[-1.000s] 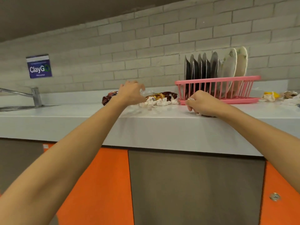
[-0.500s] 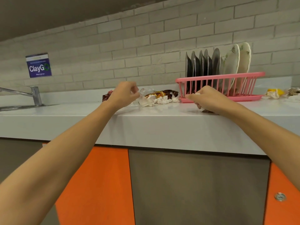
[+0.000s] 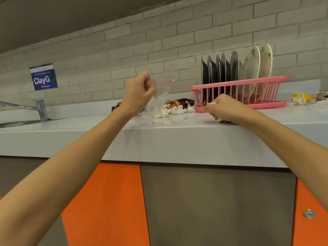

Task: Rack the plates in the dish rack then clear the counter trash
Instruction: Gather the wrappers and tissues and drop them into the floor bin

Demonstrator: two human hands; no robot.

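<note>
Head view: the pink dish rack (image 3: 239,83) sits on the grey counter (image 3: 177,139) against the brick wall, with the plates (image 3: 251,66) standing upright in its slots, dark ones on its left side and two pale patterned ones on its right.

Left of the rack and raised above the counter, the left hand (image 3: 138,93) pinches a clear plastic wrapper (image 3: 162,94), which hangs down towards a heap of trash (image 3: 174,108) (brown wrappers and crumpled white tissues) lying just left of the rack.

The right hand (image 3: 225,109) rests on the counter just in front of the rack's left corner, its fingers curled tight around a crumpled tissue (image 3: 211,103).

More wrappers (image 3: 300,98) lie to the right of the rack, and a faucet (image 3: 40,108) stands far to its left.
</note>
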